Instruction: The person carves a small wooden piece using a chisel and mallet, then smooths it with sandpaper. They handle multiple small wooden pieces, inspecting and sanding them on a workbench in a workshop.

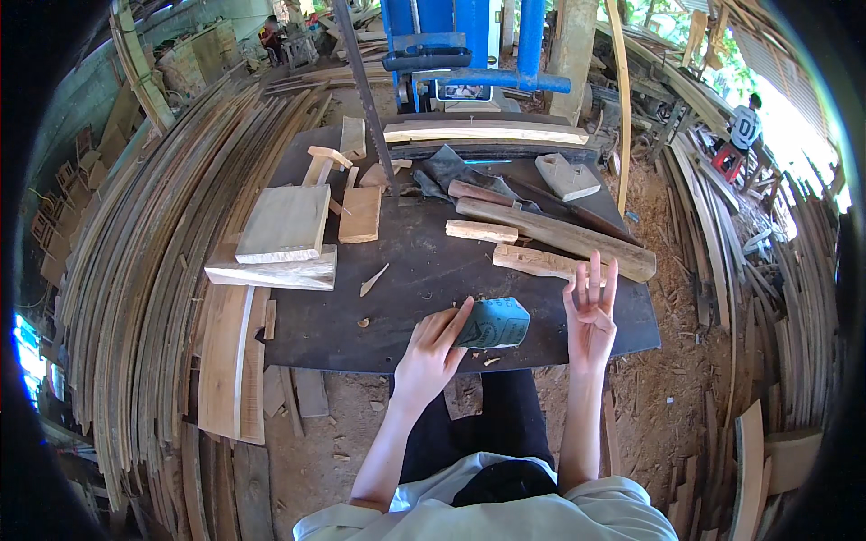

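My left hand (430,356) is closed on a green sheet of sandpaper (492,324), pinched at its left edge above the near part of the dark table (388,316). Print covers the side of the sheet that faces up. To the right, my right hand (592,316) is raised with its palm showing, several fingers stretched up and the thumb bent across the palm. Nothing is held in it. Just beyond its fingertips lie a short wooden piece (538,262) and a longer rounded wooden bar (568,239).
A saw blade (365,99) runs down into the table before a blue machine (532,54). Wooden blocks (285,223) are stacked at the table's left. Long planks (153,270) fill the left side. A person (745,126) sits far right.
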Tool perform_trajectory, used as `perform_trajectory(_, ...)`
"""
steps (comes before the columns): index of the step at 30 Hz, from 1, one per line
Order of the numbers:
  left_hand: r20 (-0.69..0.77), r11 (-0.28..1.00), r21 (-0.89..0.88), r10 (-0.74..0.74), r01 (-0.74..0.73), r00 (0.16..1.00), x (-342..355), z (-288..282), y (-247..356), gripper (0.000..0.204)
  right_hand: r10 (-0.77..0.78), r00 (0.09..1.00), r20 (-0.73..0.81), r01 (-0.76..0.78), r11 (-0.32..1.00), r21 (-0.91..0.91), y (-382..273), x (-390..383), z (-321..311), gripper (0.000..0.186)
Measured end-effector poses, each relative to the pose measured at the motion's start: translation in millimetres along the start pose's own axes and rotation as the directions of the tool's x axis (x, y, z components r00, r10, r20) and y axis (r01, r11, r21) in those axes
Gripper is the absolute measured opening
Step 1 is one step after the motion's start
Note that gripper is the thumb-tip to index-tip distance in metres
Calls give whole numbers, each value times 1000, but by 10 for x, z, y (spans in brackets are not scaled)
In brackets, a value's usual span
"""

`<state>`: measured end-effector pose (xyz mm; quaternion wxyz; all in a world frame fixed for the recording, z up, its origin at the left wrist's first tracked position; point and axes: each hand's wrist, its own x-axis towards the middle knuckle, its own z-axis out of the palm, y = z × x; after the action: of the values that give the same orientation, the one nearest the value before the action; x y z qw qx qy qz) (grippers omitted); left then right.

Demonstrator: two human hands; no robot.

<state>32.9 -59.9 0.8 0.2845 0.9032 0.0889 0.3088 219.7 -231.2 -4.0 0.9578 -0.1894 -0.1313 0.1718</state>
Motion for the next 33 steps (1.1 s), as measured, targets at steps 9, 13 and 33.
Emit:
perform_trajectory(9, -1, 1000, 3, 15, -15, 1000, 2, 7, -17, 74, 1, 999, 34, -3, 999, 55, 14, 19, -132, 96)
perform_trajectory(13, -1, 1000, 5, 9, -9, 1000, 2, 1, -5, 72, -8, 1000, -8, 8, 999, 39, 23, 13, -112, 93)
perform_trajectory(33, 5, 1000, 17, -7, 7, 1000, -3, 5, 0, 72, -3, 998, 68, 8, 998, -68, 25, 27, -182, 80)
